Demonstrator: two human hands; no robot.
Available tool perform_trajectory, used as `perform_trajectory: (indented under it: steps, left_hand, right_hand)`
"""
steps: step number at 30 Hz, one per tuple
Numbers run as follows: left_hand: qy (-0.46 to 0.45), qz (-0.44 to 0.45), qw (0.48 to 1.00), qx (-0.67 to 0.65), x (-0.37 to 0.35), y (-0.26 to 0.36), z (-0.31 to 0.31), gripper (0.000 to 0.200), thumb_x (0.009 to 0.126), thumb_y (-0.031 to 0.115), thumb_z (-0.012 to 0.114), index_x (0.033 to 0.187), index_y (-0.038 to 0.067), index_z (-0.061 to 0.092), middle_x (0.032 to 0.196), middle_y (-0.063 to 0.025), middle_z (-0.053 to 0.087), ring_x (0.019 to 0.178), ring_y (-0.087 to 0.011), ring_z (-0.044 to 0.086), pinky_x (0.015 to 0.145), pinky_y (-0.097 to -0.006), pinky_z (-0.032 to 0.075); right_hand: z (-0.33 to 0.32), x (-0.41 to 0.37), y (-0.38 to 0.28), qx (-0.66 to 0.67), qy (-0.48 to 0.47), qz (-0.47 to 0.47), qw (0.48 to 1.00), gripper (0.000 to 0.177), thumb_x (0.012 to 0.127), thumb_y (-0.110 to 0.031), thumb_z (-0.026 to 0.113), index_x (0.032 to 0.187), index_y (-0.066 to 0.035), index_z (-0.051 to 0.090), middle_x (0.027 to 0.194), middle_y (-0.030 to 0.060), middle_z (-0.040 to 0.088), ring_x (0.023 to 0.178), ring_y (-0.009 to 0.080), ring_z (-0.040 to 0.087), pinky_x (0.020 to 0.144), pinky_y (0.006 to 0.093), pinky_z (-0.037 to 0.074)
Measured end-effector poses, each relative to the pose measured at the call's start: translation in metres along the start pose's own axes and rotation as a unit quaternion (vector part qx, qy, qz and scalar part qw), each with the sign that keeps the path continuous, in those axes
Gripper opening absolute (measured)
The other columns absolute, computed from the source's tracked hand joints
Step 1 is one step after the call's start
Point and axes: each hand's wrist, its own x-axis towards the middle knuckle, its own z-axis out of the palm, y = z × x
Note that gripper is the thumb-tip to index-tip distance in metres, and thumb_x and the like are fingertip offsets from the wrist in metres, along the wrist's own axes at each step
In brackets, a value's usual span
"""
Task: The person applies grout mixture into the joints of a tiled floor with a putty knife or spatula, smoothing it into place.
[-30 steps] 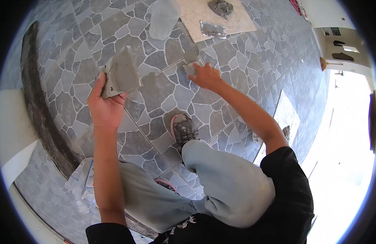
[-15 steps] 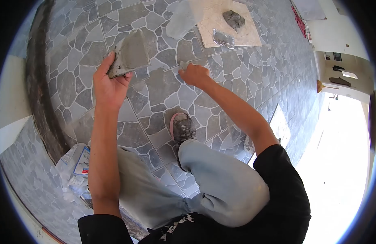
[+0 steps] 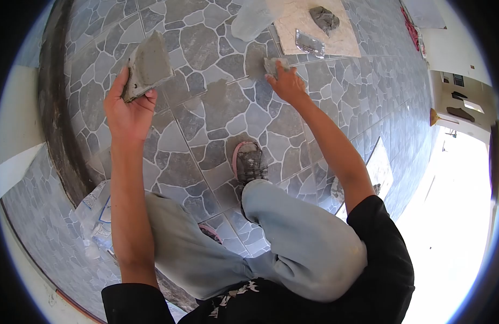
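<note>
Left hand (image 3: 131, 116): fingers grip mortar-smeared slab (image 3: 152, 60)
Right hand (image 3: 288, 85): fingers gripping scraper (image 3: 270, 66), near panel (image 3: 287, 24) corner
Technique: low angle, even pressure

Slab (image 3: 150, 63) in L hand (image 3: 130, 112) | lump (image 3: 325, 20) on brd (image 3: 342, 44) – fwd | beam (image 3: 59, 116) – L

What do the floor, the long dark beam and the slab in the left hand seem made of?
The floor: probably matt ceramic tile; straight joints cross its stone pattern.
The beam: likely rough wood, irregular and streaked.
The slab: dull grey smears suggest a mortar coating; core unclear.
</note>
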Motion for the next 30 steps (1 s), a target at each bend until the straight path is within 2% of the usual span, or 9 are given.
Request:
perform_trajectory:
  steps: [6,8,10,13,16,19,22,25,30]
  left_hand:
    - [-0.014,0.010,0.999,0.028,0.001,0.017,-0.006,0.021,0.098,0.018,0.053,0.113,0.004,0.061,0.107,-0.0059,0.067,0.087,-0.0174,0.062,0.062,-0.0324,0.046]
    - [-0.001,0.016,1.000,0.025,-0.011,0.022,-0.011,0.020,0.098,0.017,0.054,0.111,0.004,0.061,0.106,-0.0060,0.067,0.087,-0.0175,0.062,0.062,-0.0328,0.046]
    - [-0.010,0.037,0.999,0.012,-0.010,0.027,-0.012,0.019,0.095,0.017,0.058,0.109,0.005,0.060,0.104,-0.0053,0.067,0.086,-0.0176,0.063,0.063,-0.0317,0.046]
    - [0.010,0.032,0.999,0.037,-0.006,0.022,-0.014,0.019,0.096,0.017,0.056,0.110,0.004,0.061,0.102,-0.0052,0.068,0.087,-0.0173,0.063,0.062,-0.0318,0.046]
    - [0.027,0.034,0.998,0.044,0.004,0.011,-0.015,0.017,0.094,0.018,0.060,0.106,0.006,0.060,0.100,-0.0046,0.066,0.086,-0.0175,0.063,0.063,-0.0317,0.047]
    - [0.042,0.006,0.998,0.049,0.010,0.002,-0.011,0.016,0.093,0.018,0.061,0.104,0.006,0.060,0.099,-0.0040,0.066,0.085,-0.0172,0.063,0.062,-0.0316,0.046]
    - [0.002,0.008,0.999,0.053,0.006,0.004,-0.013,0.016,0.092,0.018,0.063,0.104,0.007,0.060,0.098,-0.0040,0.066,0.084,-0.0169,0.063,0.062,-0.0313,0.047]
    - [0.029,0.013,0.999,0.041,0.003,0.011,-0.020,0.016,0.092,0.018,0.062,0.104,0.007,0.060,0.098,-0.0042,0.066,0.084,-0.0167,0.063,0.061,-0.0312,0.047]
    - [0.032,0.021,0.998,0.039,0.002,0.018,-0.019,0.016,0.093,0.018,0.062,0.104,0.007,0.060,0.098,-0.0040,0.066,0.083,-0.0167,0.063,0.061,-0.0314,0.046]
  right_hand:
    - [-0.018,-0.014,0.011,0.016,-0.176,0.003,0.984,0.071,0.089,-0.057,0.046,0.142,-0.010,0.047,0.127,0.0314,0.056,0.118,0.0452,0.055,0.100,0.0499,0.043]
    - [-0.026,0.025,0.037,0.050,-0.077,0.113,0.989,0.071,0.088,-0.058,0.042,0.135,-0.006,0.054,0.130,0.0293,0.055,0.125,0.0428,0.051,0.105,0.0478,0.039]
    - [-0.032,0.058,0.053,0.095,-0.156,0.222,0.958,0.069,0.088,-0.056,0.043,0.105,0.006,0.068,0.096,0.0242,0.069,0.086,0.0391,0.070,0.079,0.0450,0.054]
    - [-0.031,0.041,-0.002,0.137,-0.153,0.208,0.956,0.065,0.088,-0.053,0.043,0.095,0.006,0.069,0.083,0.0220,0.069,0.068,0.0355,0.070,0.068,0.0431,0.057]
    - [-0.028,-0.001,-0.090,0.148,-0.200,0.100,0.963,0.062,0.087,-0.049,0.043,0.101,0.006,0.068,0.092,0.0222,0.070,0.069,0.0375,0.070,0.074,0.0418,0.058]
    - [0.000,-0.027,-0.143,0.028,-0.253,-0.077,0.964,0.065,0.090,-0.051,0.041,0.123,0.001,0.060,0.115,0.0296,0.063,0.102,0.0387,0.066,0.083,0.0436,0.055]
    - [-0.020,-0.039,-0.133,0.047,-0.170,-0.064,0.982,0.068,0.090,-0.054,0.046,0.134,-0.003,0.052,0.120,0.0345,0.057,0.111,0.0418,0.060,0.087,0.0481,0.053]
    - [0.011,-0.035,-0.083,0.014,-0.030,-0.072,0.997,0.070,0.090,-0.054,0.051,0.143,-0.008,0.043,0.115,0.0353,0.056,0.103,0.0451,0.062,0.087,0.0521,0.051]
    - [0.003,-0.075,-0.080,-0.054,-0.153,-0.095,0.982,0.071,0.091,-0.052,0.053,0.147,-0.011,0.037,0.113,0.0341,0.054,0.094,0.0443,0.064,0.081,0.0518,0.052]
